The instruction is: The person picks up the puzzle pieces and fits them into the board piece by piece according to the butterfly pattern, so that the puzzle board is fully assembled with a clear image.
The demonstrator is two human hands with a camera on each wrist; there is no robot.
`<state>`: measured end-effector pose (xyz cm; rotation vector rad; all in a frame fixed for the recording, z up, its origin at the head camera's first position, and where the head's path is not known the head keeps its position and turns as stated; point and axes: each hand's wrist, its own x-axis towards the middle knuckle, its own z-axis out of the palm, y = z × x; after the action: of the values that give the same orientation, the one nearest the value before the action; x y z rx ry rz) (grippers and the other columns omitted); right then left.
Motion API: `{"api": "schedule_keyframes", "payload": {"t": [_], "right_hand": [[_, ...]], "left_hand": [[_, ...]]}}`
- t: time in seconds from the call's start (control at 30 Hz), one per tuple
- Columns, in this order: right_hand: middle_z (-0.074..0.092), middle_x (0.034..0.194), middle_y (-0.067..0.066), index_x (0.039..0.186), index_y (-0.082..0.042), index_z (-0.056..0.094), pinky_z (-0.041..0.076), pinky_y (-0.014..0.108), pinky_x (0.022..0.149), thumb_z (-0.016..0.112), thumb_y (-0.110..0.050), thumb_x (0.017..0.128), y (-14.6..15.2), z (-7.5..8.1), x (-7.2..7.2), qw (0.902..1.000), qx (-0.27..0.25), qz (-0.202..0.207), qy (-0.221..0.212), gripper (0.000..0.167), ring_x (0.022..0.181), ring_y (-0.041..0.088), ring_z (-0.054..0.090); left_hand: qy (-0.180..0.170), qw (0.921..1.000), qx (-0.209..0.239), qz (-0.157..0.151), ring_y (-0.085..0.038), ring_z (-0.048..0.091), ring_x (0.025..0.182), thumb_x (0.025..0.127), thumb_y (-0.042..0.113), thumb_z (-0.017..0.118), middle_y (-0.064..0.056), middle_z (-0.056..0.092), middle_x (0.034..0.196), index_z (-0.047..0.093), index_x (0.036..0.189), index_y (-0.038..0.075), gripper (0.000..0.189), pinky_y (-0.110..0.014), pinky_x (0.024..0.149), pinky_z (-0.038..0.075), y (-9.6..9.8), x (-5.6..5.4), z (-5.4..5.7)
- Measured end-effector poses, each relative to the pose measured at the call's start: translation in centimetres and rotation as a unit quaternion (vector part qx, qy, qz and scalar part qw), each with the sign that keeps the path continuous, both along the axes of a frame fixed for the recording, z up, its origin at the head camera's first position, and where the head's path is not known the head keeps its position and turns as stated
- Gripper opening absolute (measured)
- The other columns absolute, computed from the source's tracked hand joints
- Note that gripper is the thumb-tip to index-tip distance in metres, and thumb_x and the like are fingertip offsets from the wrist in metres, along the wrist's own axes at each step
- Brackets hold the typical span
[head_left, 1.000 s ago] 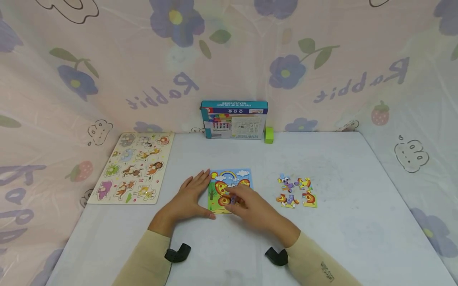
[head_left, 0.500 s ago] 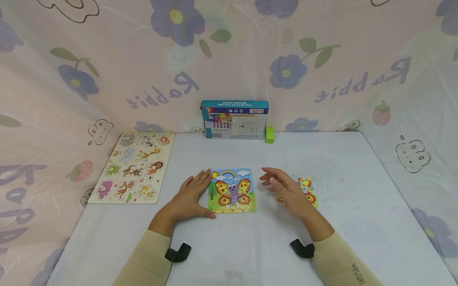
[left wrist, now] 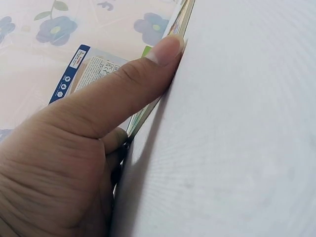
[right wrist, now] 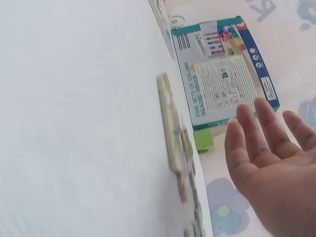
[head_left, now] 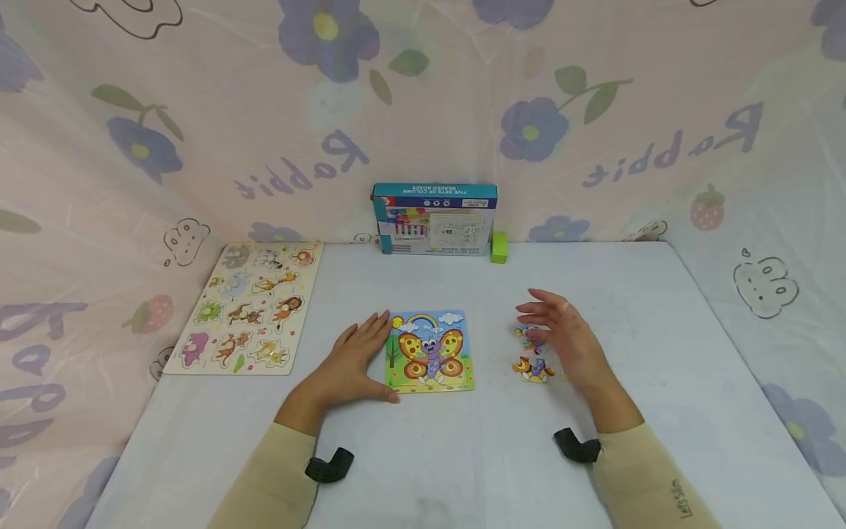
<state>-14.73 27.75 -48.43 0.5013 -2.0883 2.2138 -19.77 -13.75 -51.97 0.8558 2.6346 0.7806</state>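
Note:
A square butterfly puzzle board lies flat on the white table. My left hand rests along its left side, fingers spread straight and thumb at the lower left corner; in the left wrist view the thumb touches the board's edge. To the right of the board are loose jigsaw pieces with parts of a butterfly picture. Above them hovers my right hand, fingers loosely bent and holding nothing. It hides some of the pieces. The right wrist view shows pieces edge-on, apart from the right hand.
An animal peg puzzle board lies at the table's left. A "Five sets of column beaded boxes" carton stands at the back against the patterned curtain, with a green block beside it.
My right hand has moved off the butterfly board to the right and is now over the loose pieces, uncovering the board's picture. The left hand has stayed at the board's left side.

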Motion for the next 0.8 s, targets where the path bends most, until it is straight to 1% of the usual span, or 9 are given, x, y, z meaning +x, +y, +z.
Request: {"api": "schedule_keyframes", "payload": {"t": [0.17, 0.33, 0.4, 0.5, 0.57, 0.6, 0.63, 0.7, 0.8], "right_hand": [[0.060, 0.145, 0.025, 0.161, -0.003, 0.047, 0.048, 0.039, 0.110, 0.032, -0.046, 0.119, 1.2, 0.0, 0.0, 0.9993, -0.008, -0.035, -0.009, 0.062, 0.133, 0.037, 0.058], [0.059, 0.145, 0.026, 0.161, -0.006, 0.048, 0.048, 0.038, 0.110, 0.032, -0.045, 0.119, 2.3, -0.4, -0.1, 0.9968, 0.007, -0.077, -0.020, 0.059, 0.135, 0.039, 0.056], [0.058, 0.145, 0.027, 0.161, -0.007, 0.048, 0.048, 0.036, 0.110, 0.032, -0.044, 0.119, 2.7, -0.7, -0.1, 0.9951, 0.026, -0.091, -0.028, 0.058, 0.135, 0.038, 0.056], [0.056, 0.147, 0.026, 0.165, -0.004, 0.041, 0.045, 0.028, 0.111, 0.030, -0.040, 0.120, 3.1, -1.4, -0.2, 0.9899, 0.091, -0.098, -0.047, 0.059, 0.136, 0.037, 0.056], [0.055, 0.150, 0.024, 0.167, -0.003, 0.036, 0.043, 0.023, 0.110, 0.032, -0.037, 0.120, 3.3, -1.8, -0.3, 0.9837, 0.138, -0.096, -0.065, 0.058, 0.137, 0.037, 0.054], [0.054, 0.151, 0.023, 0.168, -0.004, 0.034, 0.042, 0.021, 0.109, 0.035, -0.037, 0.120, 3.4, -2.0, -0.4, 0.9785, 0.169, -0.094, -0.073, 0.059, 0.139, 0.036, 0.053], [0.054, 0.152, 0.022, 0.169, -0.004, 0.033, 0.043, 0.023, 0.107, 0.040, -0.036, 0.119, 3.5, -2.2, -0.5, 0.9730, 0.198, -0.090, -0.078, 0.059, 0.139, 0.037, 0.052], [0.053, 0.154, 0.021, 0.168, -0.004, 0.035, 0.042, 0.031, 0.110, 0.054, -0.033, 0.116, 3.5, -2.4, -0.6, 0.9635, 0.240, -0.081, -0.087, 0.062, 0.140, 0.038, 0.050], [0.052, 0.155, 0.018, 0.162, -0.003, 0.046, 0.040, 0.051, 0.117, 0.073, -0.030, 0.108, 3.5, -2.5, -0.9, 0.9407, 0.321, -0.073, -0.083, 0.066, 0.143, 0.039, 0.047]], "left_hand": [[-0.002, 1.0000, -0.003, 0.000, -0.017, -0.002, 0.165, 0.071, 0.069, 0.094, 0.003, 0.006, 0.181, 0.021, 0.175, 0.012, 0.139, -0.048, 0.131, -0.001, 0.0, 0.0, 0.1], [-0.001, 1.0000, -0.003, -0.001, -0.017, -0.001, 0.166, 0.071, 0.068, 0.094, 0.002, 0.007, 0.181, 0.020, 0.175, 0.011, 0.139, -0.049, 0.131, -0.001, 0.1, 0.1, 0.2], [-0.002, 1.0000, -0.002, 0.000, -0.018, -0.001, 0.166, 0.072, 0.068, 0.094, 0.002, 0.007, 0.181, 0.021, 0.175, 0.011, 0.139, -0.049, 0.131, -0.001, 0.1, 0.1, 0.2], [-0.004, 1.0000, -0.003, 0.001, -0.017, -0.002, 0.165, 0.072, 0.067, 0.094, 0.002, 0.007, 0.181, 0.021, 0.175, 0.011, 0.138, -0.048, 0.131, -0.002, 0.0, 0.1, 0.3], [-0.005, 1.0000, -0.006, 0.002, -0.017, -0.002, 0.165, 0.072, 0.067, 0.094, 0.003, 0.006, 0.181, 0.021, 0.175, 0.012, 0.138, -0.048, 0.131, -0.002, 0.1, 0.1, 0.4], [-0.005, 1.0000, -0.006, 0.002, -0.017, -0.002, 0.165, 0.072, 0.067, 0.094, 0.003, 0.006, 0.181, 0.020, 0.175, 0.012, 0.138, -0.048, 0.131, -0.002, 0.1, 0.1, 0.4], [-0.005, 1.0000, -0.006, 0.002, -0.017, -0.002, 0.165, 0.072, 0.067, 0.094, 0.003, 0.006, 0.181, 0.020, 0.175, 0.012, 0.138, -0.047, 0.131, -0.002, 0.1, 0.1, 0.4], [-0.002, 1.0000, -0.003, 0.001, -0.019, 0.000, 0.166, 0.072, 0.067, 0.095, 0.001, 0.008, 0.181, 0.022, 0.175, 0.011, 0.138, -0.050, 0.131, -0.001, 0.1, 0.1, 0.4], [0.001, 1.0000, 0.002, -0.002, -0.022, 0.002, 0.166, 0.071, 0.067, 0.095, 0.000, 0.010, 0.181, 0.023, 0.174, 0.009, 0.138, -0.052, 0.131, 0.001, 0.2, 0.1, 0.5]]}}
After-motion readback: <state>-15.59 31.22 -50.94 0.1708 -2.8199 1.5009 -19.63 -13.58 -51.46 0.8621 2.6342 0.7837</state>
